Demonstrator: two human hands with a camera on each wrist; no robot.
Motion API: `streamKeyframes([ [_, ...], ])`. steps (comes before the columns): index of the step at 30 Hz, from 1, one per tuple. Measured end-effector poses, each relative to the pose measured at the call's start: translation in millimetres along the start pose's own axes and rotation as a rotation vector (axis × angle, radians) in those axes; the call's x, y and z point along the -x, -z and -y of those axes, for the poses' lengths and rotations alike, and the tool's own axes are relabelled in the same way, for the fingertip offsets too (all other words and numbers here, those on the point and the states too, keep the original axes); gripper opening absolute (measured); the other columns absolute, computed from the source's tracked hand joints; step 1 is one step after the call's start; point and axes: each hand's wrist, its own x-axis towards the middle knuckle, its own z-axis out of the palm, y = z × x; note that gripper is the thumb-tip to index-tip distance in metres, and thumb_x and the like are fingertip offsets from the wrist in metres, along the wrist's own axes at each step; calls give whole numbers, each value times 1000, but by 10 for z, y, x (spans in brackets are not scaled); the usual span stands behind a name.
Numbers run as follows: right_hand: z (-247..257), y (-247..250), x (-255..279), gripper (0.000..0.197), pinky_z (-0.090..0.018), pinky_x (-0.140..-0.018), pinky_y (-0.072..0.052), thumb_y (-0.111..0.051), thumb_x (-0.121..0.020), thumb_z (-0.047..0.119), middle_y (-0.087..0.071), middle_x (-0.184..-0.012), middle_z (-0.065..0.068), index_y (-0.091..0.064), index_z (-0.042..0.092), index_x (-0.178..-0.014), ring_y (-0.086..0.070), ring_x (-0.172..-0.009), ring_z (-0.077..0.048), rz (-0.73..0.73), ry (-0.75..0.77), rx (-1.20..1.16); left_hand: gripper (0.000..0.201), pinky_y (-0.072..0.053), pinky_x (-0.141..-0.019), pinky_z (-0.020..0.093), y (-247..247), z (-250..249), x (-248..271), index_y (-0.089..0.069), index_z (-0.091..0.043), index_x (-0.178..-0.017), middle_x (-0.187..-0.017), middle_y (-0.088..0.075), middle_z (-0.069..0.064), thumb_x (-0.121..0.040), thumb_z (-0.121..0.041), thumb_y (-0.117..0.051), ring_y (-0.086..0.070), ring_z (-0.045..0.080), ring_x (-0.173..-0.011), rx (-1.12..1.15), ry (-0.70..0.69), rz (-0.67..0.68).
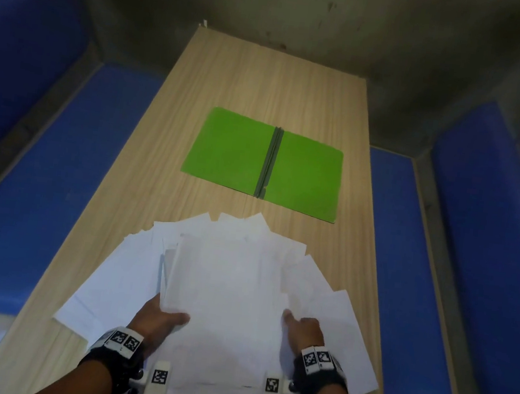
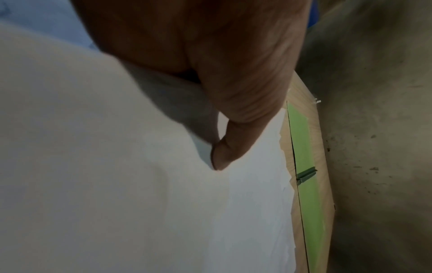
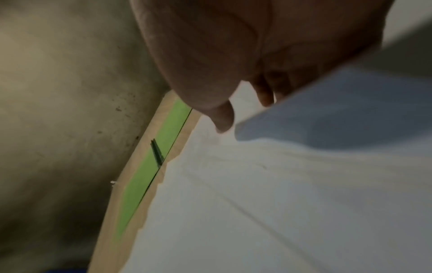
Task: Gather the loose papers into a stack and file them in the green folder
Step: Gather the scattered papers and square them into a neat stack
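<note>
A fan of loose white papers [image 1: 236, 278] is spread across the near end of the wooden surface [image 1: 253, 76], and the green folder [image 1: 264, 161] is laid open and flat just beyond the papers' far tips, not touching them. The folder's dark spine clip [image 1: 269, 162] is seen running down its middle.

At the papers' near-left edge, the left hand [image 1: 157, 318] is clamped onto a thick bundle: the thumb [image 2: 233, 147] is pressed down on the top sheet while the other fingers are hidden underneath, so the bundle is pinched in that grip. The bundle is lifted slightly off the sheets below it on that side.

At the papers' near-right edge, the right hand [image 1: 303, 331] is set against the same pile, thumb pointing toward the folder. From the right wrist view, fingertips [image 3: 224, 120] are seen curled down on the lower sheets with one raised sheet [image 3: 327, 110] passing over them; whether that sheet is truly pinched cannot be told, though the fingers are tucked round the pile's edge.

Stray sheets are left fanned out to both sides of the held bundle. Blue cushioned benches [image 1: 42, 188] are seen flanking the surface, left and right of the folder.
</note>
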Motion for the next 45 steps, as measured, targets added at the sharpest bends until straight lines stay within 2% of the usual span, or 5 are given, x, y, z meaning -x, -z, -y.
streamKeyframes([
  [10, 179, 90, 48, 28, -21, -54, -48, -76, -78, 26, -65, -74, -5, -66, 2, -86, -62, -68, -22, 50, 36, -202, 47, -60, -81, 40, -50, 12, 9, -71, -13, -105, -94, -80, 7, -62, -14, -88, -76, 28, -90, 3, 2, 56],
  [20, 698, 1160, 465, 13, -27, -58, -43, -73, -81, 21, -67, -78, -4, -66, 11, -86, -63, -76, -25, -411, 627, -366, 48, -59, -86, 45, 83, 40, 25, -70, -9, -104, -93, -80, 10, -57, -11, -79, -74, 30, -91, 5, 2, 24],
  [28, 1021, 1606, 836, 31, -32, -71, -58, -77, -74, 5, -76, -95, -3, -66, 8, -104, -71, -82, -17, -61, 808, -565, 46, -60, -85, 48, 79, 25, 16, -70, -8, -102, -89, -80, 10, -57, -9, -78, -75, 33, -90, 0, 14, 27],
  [37, 724, 118, 456, 47, -25, -83, -43, -78, -74, 21, -60, -110, 4, -59, 6, -114, -59, -100, -17, 32, 607, -62, 68, -51, -101, 49, 106, -81, 55, -70, -21, -117, -113, -77, 4, -77, -76, -62, -70, 30, -110, 208, 223, 95],
  [45, 178, -66, 178, 42, -25, -88, -43, -62, -88, 31, -56, -128, -15, -53, 9, -123, -56, -115, -27, -116, 250, -142, 54, -59, -86, 51, 79, -11, 21, -70, -14, -109, -92, -80, 7, -58, -23, -85, -75, 30, -87, -102, 85, -3],
])
